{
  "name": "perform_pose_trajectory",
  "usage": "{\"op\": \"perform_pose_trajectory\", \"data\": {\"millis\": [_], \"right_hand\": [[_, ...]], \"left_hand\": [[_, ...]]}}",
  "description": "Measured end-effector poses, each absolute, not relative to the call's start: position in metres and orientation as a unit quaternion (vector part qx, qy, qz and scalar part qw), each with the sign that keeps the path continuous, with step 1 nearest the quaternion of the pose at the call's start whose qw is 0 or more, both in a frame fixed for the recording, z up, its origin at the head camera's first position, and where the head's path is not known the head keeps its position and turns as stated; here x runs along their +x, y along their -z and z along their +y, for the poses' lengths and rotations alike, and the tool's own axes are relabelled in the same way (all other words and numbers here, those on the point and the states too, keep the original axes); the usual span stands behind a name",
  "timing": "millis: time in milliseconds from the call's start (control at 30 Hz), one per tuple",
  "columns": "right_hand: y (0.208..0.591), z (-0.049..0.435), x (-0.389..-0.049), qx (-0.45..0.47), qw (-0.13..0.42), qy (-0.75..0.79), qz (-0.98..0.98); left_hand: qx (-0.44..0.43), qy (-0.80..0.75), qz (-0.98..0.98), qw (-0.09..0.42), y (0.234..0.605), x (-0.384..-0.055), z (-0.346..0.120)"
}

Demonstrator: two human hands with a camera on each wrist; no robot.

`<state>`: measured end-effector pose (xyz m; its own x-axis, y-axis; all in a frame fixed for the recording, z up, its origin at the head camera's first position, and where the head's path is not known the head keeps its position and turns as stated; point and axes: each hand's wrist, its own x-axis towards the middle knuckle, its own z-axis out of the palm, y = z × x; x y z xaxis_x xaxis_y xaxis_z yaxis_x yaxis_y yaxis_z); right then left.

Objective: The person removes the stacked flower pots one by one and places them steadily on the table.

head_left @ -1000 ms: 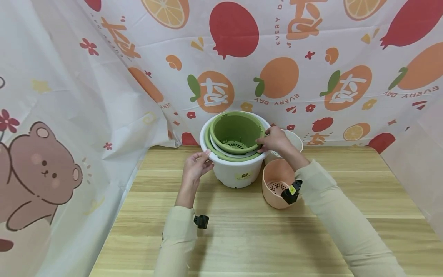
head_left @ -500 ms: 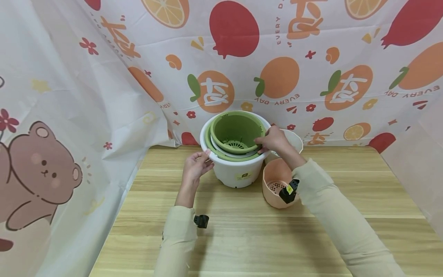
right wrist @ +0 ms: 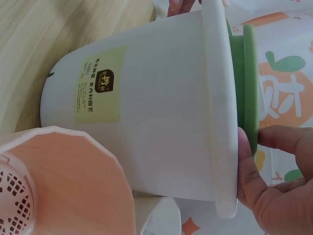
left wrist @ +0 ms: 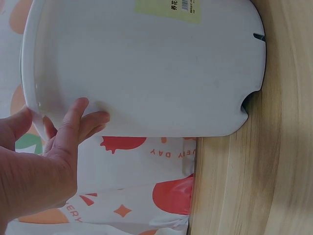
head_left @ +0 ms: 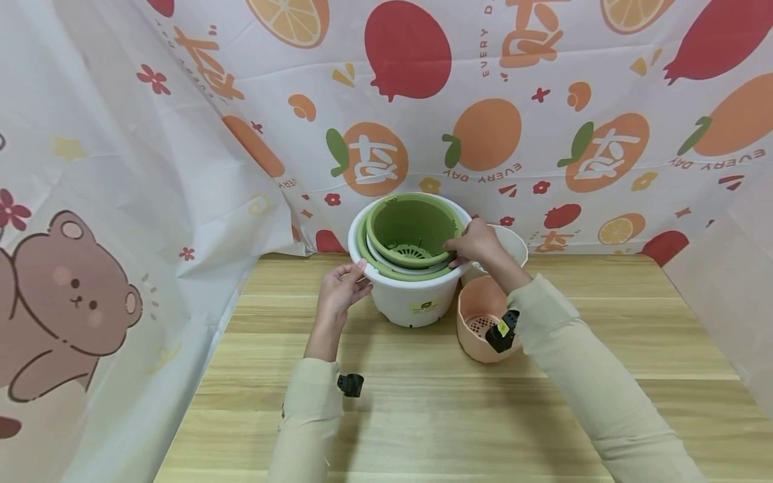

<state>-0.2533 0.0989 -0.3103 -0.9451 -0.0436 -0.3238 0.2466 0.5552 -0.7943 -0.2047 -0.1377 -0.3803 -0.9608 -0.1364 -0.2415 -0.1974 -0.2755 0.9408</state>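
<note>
A large white flowerpot (head_left: pixel 417 305) with a yellow label (right wrist: pixel 100 85) stands against the back curtain. Nested inside are green and white pots, the innermost a green flowerpot (head_left: pixel 413 225) with a slotted base. My left hand (head_left: pixel 341 292) pinches the white pot's rim at its front left, thumb on top and fingers below, as the left wrist view also shows. At the right side, my right hand (head_left: pixel 483 247) pinches the innermost green pot's rim between thumb and forefinger. In the right wrist view the green rim (right wrist: pixel 250 88) rises above the white one.
A peach pot (head_left: pixel 483 302) with a perforated base stands right of the nest, below my right forearm. Behind it is another white pot (head_left: pixel 513 245), partly hidden by my right hand. A fruit-print curtain (head_left: pixel 489 134) hangs behind the wooden table (head_left: pixel 441 416).
My right hand and wrist have shifted very slightly to the left. The left hand keeps its place on the white rim, and the pots look unmoved.
</note>
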Motion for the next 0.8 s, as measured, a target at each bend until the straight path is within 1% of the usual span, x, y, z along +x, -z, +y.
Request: {"op": "perform_pose_trajectory", "data": {"millis": [333, 800], "right_hand": [[0.3125, 0.0998, -0.2548, 0.053, 0.16, 0.466, 0.868], [0.319, 0.1036, -0.253, 0.048, 0.157, 0.505, 0.847]], "left_hand": [[-0.139, -0.782, 0.607, 0.024, 0.3802, -0.2055, -0.138], [-0.139, -0.78, 0.61, 0.024, 0.38, -0.2058, -0.1369]]}}
